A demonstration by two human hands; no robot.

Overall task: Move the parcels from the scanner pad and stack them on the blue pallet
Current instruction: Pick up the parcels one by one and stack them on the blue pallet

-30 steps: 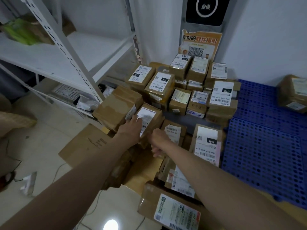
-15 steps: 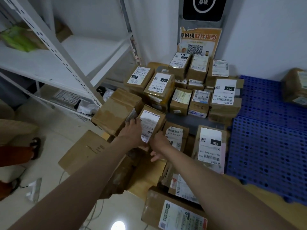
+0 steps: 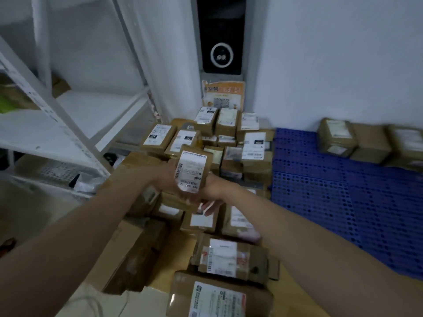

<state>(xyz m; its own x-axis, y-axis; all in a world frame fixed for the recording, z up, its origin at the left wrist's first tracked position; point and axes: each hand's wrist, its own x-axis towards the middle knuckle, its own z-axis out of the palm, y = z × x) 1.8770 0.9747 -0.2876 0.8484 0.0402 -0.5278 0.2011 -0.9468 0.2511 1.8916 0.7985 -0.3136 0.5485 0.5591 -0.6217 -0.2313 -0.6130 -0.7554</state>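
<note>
At the far left stands a white metal shelf rack (image 3: pixel 68 115), with a green bag (image 3: pixel 6 104) blurred on one shelf and a white perforated tray (image 3: pixel 59 171) low on the floor beneath it. My left forearm comes in from the lower left, and my left hand (image 3: pixel 170 177) grips the left side of a small brown cardboard parcel (image 3: pixel 194 172), fingers curled round its edge. The parcel is held up above the pile, nearly upright and tilted a little, with a white shipping label covering most of the face toward me; the label carries a barcode down its left edge and printed digits along the bottom. My right hand (image 3: pixel 211 193) holds the parcel from below and on its right, fingertips showing under the bottom edge.

Beneath and behind my hands lies the pile of parcels (image 3: pixel 229 145), brown boxes with white labels packed close together against the wall. Above them a torn orange notice (image 3: pixel 224 94) with a QR code hangs under a black scanner unit (image 3: pixel 220 42). Closer to me sits 1 taped box (image 3: pixel 229 257) and another labelled box (image 3: pixel 217 298).

To the right is the blue pallet (image 3: pixel 343 202), perforated plastic, touching the pile's edge. About 3 brown parcels (image 3: pixel 357 143) sit at its far side by the wall, blurred.
</note>
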